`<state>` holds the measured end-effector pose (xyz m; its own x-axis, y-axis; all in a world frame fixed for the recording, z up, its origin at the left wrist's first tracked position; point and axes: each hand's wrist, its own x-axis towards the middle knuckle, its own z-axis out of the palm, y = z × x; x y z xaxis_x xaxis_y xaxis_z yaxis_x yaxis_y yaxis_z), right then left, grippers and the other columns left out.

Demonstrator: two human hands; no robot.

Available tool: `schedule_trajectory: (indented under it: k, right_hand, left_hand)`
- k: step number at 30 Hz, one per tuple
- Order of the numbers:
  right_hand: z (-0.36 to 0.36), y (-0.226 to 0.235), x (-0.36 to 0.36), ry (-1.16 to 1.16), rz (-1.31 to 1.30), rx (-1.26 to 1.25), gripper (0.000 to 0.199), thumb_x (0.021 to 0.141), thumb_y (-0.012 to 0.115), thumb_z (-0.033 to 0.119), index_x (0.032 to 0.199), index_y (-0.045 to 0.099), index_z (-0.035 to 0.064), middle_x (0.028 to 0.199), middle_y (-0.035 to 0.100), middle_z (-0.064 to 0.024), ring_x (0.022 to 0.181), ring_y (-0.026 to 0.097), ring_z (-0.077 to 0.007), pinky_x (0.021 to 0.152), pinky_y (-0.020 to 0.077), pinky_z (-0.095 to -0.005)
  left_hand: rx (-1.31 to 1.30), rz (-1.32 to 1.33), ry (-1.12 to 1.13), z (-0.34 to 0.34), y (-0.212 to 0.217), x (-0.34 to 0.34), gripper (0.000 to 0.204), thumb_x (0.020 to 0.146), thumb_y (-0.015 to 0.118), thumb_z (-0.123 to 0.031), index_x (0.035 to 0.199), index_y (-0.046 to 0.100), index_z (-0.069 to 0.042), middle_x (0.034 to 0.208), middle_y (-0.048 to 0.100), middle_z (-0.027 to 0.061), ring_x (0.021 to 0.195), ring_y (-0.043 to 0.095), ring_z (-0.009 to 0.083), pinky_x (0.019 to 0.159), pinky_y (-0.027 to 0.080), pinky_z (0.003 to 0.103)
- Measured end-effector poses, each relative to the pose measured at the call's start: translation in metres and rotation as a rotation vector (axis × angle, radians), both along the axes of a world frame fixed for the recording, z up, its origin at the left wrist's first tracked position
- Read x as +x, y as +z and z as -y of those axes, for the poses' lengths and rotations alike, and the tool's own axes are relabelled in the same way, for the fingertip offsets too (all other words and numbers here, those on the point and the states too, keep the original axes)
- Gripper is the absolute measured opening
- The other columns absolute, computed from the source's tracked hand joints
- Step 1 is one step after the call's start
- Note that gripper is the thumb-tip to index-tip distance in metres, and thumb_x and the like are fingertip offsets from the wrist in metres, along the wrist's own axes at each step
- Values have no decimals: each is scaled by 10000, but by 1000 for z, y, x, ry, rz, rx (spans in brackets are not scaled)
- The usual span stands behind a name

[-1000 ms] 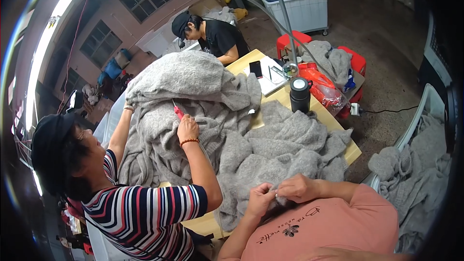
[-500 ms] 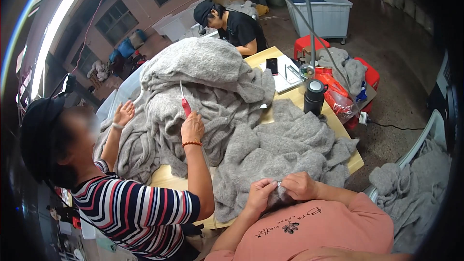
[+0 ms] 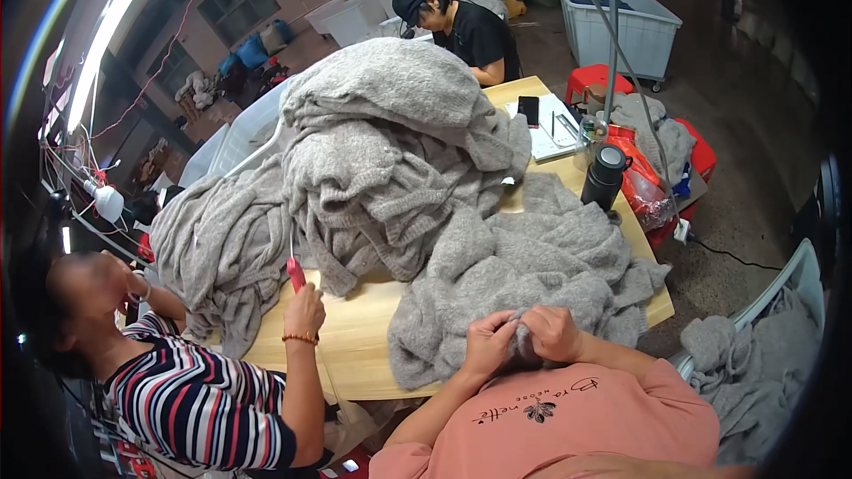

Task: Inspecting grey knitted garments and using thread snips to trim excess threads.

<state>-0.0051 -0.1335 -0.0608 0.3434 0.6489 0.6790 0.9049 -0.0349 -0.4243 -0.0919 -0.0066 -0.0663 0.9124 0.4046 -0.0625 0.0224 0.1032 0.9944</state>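
A grey knitted garment (image 3: pixel 532 257) lies bunched on the near part of the wooden table (image 3: pixel 359 346), its close edge drawn up to my chest. My left hand (image 3: pixel 490 343) pinches that edge between thumb and fingers. Right beside it, my right hand (image 3: pixel 550 333) is closed on the same edge, knuckles up. Only a small bit of knit shows between the two hands; whatever else is in the fingers is hidden. Beyond rises a tall heap of grey knitwear (image 3: pixel 373 160).
At my left, a person in a striped shirt (image 3: pixel 204 399) holds a red-handled tool (image 3: pixel 295 275). Another person in black (image 3: pixel 484 40) bends over the far end. A black flask (image 3: pixel 604 176), phone (image 3: pixel 528 110) and papers (image 3: pixel 555 137) stand right; a bin of knitwear (image 3: pixel 772 372) sits lower right.
The striped-shirt person has leaned back left, pulling the red-handled tool away from the heap and raising the other hand toward the head. My hands keep their hold on the garment; the view has shifted slightly.
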Motion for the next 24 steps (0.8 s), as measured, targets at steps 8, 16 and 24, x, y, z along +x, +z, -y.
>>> schedule_trajectory:
  k: [8,16,24]
  right_hand:
    - [-1,2,-3,72,-368,-8,251,612,480,-60,847,514,22,724,548,-139,625,562,-312,531,459,-354]
    - [1,-6,-1,36,-328,-120,124,627,493,0,749,485,22,647,522,-151,589,530,-339,497,418,-409]
    - [-6,-6,2,-44,-25,26,131,571,539,21,677,462,32,565,466,-94,496,499,-266,436,395,-353]
  left_hand:
    - [111,39,0,-2,1,-8,153,771,577,5,908,643,1,762,621,-2,679,513,34,592,421,182]
    - [340,47,120,8,9,-8,152,740,592,7,880,649,-8,726,639,59,642,539,61,576,444,213]
    - [555,110,190,3,12,1,110,703,606,32,801,636,-8,672,607,118,568,574,159,530,444,251]
